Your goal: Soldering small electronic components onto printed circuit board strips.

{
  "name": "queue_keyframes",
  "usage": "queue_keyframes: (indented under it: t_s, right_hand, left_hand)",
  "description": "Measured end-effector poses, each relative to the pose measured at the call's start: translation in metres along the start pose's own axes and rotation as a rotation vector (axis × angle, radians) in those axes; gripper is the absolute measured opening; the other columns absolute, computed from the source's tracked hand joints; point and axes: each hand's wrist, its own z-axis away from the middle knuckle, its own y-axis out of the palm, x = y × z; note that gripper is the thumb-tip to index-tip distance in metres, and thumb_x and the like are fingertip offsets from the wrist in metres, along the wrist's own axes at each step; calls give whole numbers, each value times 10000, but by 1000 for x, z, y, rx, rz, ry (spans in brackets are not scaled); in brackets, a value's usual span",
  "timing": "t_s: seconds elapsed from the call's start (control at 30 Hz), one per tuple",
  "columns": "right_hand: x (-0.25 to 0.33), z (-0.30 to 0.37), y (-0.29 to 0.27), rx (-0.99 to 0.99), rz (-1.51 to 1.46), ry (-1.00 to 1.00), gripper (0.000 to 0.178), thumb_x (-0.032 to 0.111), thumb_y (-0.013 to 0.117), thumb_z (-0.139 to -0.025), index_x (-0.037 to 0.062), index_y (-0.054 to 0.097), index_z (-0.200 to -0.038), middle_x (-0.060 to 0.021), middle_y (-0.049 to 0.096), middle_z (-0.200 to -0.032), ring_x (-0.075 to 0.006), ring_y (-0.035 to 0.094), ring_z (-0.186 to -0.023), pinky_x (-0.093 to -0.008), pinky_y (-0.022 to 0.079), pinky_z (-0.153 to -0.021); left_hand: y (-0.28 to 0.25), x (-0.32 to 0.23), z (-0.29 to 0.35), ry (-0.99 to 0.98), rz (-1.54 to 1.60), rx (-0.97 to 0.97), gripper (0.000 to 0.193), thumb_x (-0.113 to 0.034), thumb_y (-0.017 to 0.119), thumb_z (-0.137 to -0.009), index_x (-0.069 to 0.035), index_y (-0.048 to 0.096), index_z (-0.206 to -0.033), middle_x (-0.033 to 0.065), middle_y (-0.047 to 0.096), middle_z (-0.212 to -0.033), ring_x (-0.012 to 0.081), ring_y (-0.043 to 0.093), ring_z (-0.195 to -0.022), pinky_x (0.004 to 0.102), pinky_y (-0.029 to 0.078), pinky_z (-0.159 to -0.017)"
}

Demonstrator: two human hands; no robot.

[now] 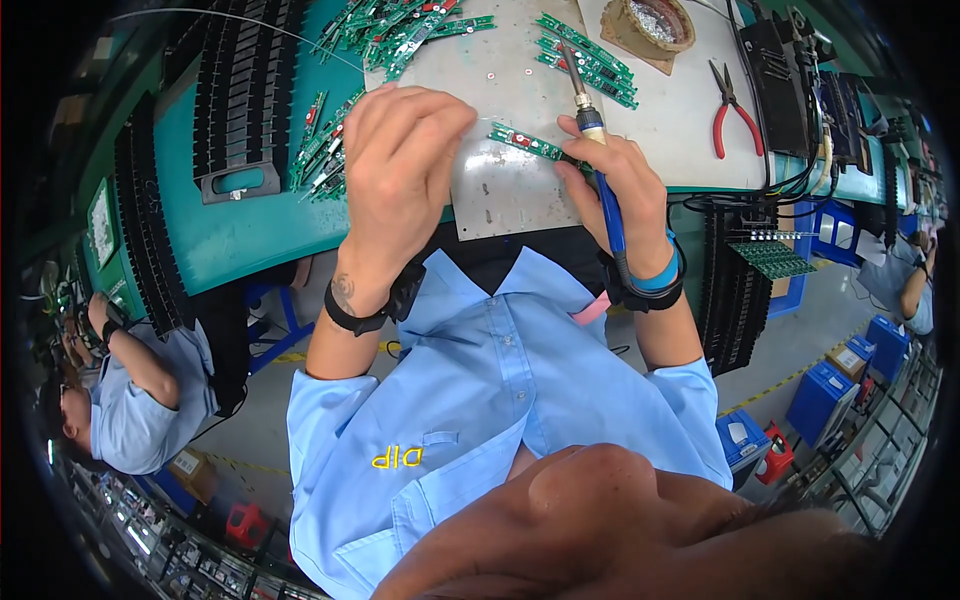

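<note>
A slender green circuit board (525, 141) (red-and-white patched) reaches the right hand (630, 178) gripping a blue-handled soldering iron (610, 215); left hand (400, 160) curled, contents indeterminate.

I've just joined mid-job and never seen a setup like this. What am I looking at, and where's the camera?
There is no robot: you see a person's own two bare hands. The single picture comes from a wide fisheye camera worn on the head, looking down, so straight edges bend near the rim.

The right hand holds a soldering iron with a blue handle, its tip pointing away from the wearer. One narrow green board reaches to those fingers. The left hand is curled; whether it holds anything is unclear.

On the bench are a board pile, more boards at upper right, red-handled pliers and a round dish.
</note>
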Motion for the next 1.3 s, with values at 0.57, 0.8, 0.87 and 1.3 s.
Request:
queue_keyframes:
  t_s: [0.57,0.8,0.87,1.3]
  right_hand:
    - [3,-12,5,-84,-142,85,344,-58,809,-852,36,668,-1152,-142,773,-1196,-237,755,-977,-327,590,-854]
    - [-35,-36,-18,-63,230,38,368,-70,787,-851,35,657,-1179,-151,765,-1205,-251,759,-967,-323,588,-837]
    - [-38,-38,-17,-19,285,30,372,-74,783,-848,32,655,-1181,-154,763,-1212,-251,760,-964,-324,588,-833]
    - [-7,-25,-5,10,-57,131,398,-92,771,-835,23,641,-1193,-153,754,-1240,-206,751,-888,-319,595,-818]
  left_hand:
    - [10,-31,16,-159,-7,251,186,-117,803,-857,-66,704,-1005,53,609,-830,252,582,-774,388,401,-707]
    - [31,-39,4,-159,-77,230,227,-238,823,-844,-81,697,-949,41,600,-778,242,595,-778,393,394,-710]
    - [33,-41,2,-174,-138,303,257,-284,827,-837,-85,683,-913,49,616,-778,240,606,-788,396,397,-716]
    - [-11,-37,17,-218,-217,333,122,-85,721,-808,-77,660,-913,55,621,-860,244,617,-837,398,408,-746]
